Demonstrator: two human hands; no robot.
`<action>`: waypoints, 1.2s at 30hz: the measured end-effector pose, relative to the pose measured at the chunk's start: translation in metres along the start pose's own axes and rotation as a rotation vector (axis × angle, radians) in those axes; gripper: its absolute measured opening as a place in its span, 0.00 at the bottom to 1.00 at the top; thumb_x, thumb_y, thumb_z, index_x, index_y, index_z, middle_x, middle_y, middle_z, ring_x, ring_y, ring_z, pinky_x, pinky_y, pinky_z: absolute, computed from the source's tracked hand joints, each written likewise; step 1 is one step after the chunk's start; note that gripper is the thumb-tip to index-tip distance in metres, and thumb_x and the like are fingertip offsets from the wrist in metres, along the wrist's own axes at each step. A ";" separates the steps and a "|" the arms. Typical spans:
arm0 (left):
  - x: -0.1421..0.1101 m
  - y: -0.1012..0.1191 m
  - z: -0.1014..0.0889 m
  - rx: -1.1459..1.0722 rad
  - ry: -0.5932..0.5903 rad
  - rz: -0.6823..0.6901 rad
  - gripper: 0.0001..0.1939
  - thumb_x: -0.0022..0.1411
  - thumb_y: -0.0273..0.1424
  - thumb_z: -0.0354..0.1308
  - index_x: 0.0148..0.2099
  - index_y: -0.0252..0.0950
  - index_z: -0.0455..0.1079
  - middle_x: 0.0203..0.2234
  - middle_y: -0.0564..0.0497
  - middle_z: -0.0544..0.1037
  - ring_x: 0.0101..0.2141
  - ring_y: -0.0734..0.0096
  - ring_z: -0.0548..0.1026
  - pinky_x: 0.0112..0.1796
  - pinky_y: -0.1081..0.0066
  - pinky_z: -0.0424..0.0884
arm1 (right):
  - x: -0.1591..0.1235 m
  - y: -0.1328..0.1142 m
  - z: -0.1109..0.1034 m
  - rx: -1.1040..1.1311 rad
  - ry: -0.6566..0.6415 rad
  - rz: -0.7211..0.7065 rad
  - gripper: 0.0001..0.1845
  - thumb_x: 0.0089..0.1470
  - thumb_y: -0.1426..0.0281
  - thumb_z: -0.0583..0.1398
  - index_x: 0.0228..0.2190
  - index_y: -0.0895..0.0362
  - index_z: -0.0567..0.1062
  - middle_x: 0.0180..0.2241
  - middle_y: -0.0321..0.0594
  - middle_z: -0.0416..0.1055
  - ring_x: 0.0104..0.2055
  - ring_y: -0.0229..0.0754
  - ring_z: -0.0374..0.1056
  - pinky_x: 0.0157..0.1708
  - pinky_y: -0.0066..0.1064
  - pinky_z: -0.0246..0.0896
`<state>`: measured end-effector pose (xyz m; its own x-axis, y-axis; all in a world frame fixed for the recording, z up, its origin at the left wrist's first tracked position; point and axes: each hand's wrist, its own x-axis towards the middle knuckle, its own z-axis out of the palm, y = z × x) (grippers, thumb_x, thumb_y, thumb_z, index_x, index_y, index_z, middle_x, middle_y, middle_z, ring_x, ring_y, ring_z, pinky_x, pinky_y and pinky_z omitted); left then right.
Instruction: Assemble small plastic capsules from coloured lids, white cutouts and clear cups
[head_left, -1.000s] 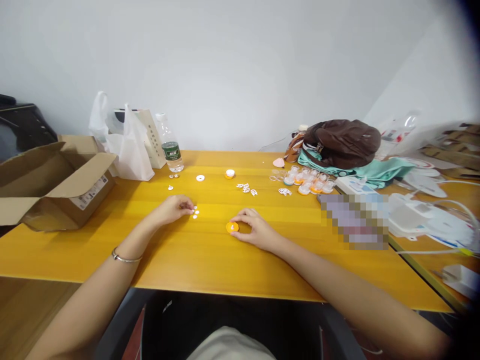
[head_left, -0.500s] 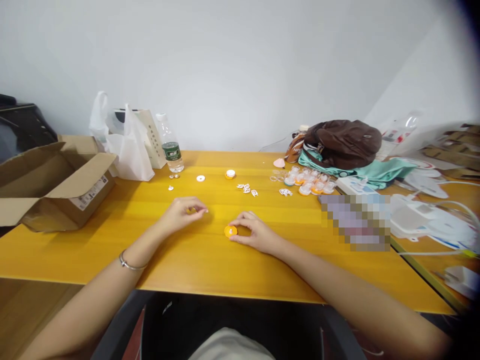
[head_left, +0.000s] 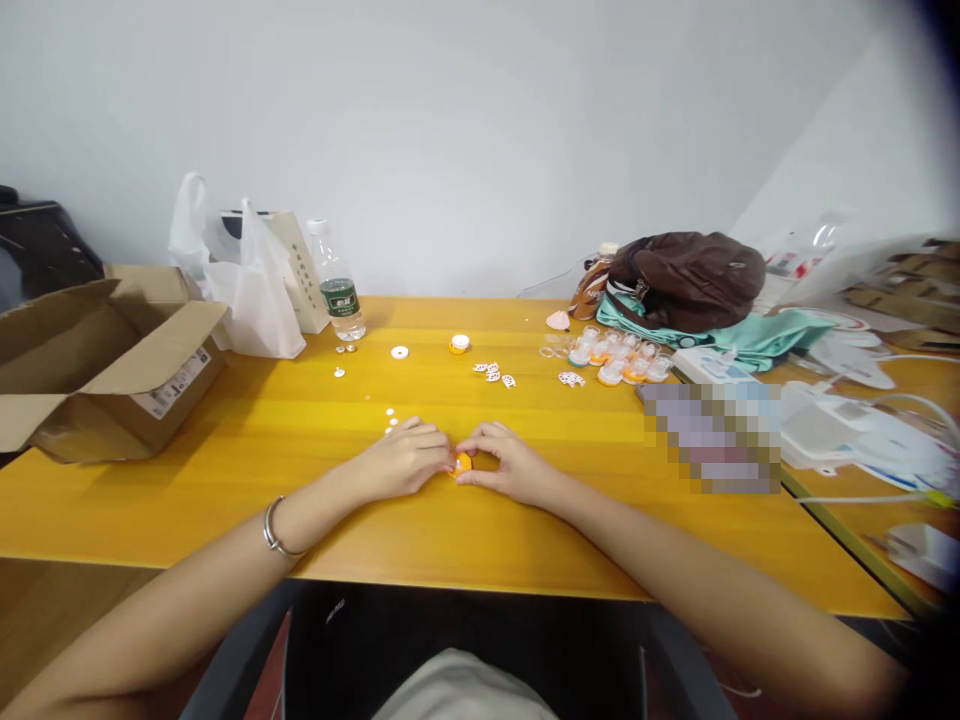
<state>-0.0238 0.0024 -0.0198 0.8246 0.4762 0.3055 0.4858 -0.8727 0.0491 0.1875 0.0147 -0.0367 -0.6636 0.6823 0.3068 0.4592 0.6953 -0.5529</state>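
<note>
A small orange round plastic piece (head_left: 463, 464) with a scalloped edge lies on the table in front of me. My right hand (head_left: 511, 466) grips it from the right between thumb and fingers. Against its left side and top, the closed fingertips of my left hand (head_left: 412, 458) touch it; anything pinched in them is hidden. Just beyond my left hand are several tiny white discs (head_left: 390, 412). Farther back sit a white ring (head_left: 400, 352), an orange-and-white round piece (head_left: 460, 344) and several white leaf-shaped cutouts (head_left: 493, 376).
An open cardboard box (head_left: 142, 370), a white plastic bag (head_left: 255, 290) and a water bottle (head_left: 343, 295) stand at left. To the right are clear-domed pieces (head_left: 622, 352), more white cutouts (head_left: 571, 379), a brown cap (head_left: 686, 280) and a blurred-out flat object (head_left: 709, 440).
My left hand has moved right and toward me, onto the orange piece, uncovering the tiny white discs. My right hand stays on the piece.
</note>
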 end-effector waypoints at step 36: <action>0.025 0.018 -0.024 -0.500 0.249 -0.374 0.08 0.57 0.31 0.52 0.35 0.34 0.71 0.29 0.50 0.76 0.30 0.75 0.73 0.34 0.76 0.69 | -0.004 -0.012 -0.004 0.364 0.410 0.074 0.11 0.47 0.64 0.60 0.34 0.55 0.72 0.31 0.38 0.72 0.33 0.37 0.68 0.38 0.32 0.65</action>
<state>-0.0016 -0.0036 0.0118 0.5066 0.7693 0.3893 0.4837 -0.6274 0.6103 0.1869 0.0047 -0.0279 -0.3193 0.8088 0.4939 0.2139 0.5692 -0.7939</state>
